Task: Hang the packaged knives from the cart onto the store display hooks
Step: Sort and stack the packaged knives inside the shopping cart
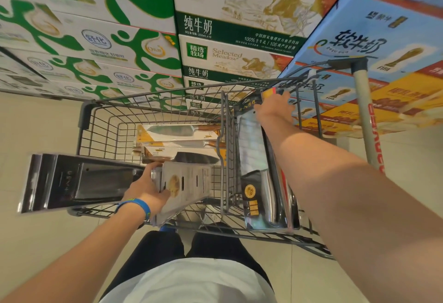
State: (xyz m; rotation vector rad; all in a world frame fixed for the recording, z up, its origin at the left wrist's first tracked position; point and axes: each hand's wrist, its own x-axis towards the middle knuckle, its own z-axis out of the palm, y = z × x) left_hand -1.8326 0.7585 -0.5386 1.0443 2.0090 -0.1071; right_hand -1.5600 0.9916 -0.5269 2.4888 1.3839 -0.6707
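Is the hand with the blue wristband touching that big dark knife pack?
Touching. The head view shows the left hand wrapped around the dark knife pack, fingers on it.

Bare forearms, blue wristband (pixel 136 205) on left wrist, white shirt (pixel 189 281), black trousers (pixel 153 247)

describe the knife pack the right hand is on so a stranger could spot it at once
Start at the wire shopping cart and go to its child-seat section near the handle. The tall cleaver pack stands there on end, with the right hand on its top edge. Unlike the flat wooden-handled knife packs in the basket, it is dark-carded and upright.
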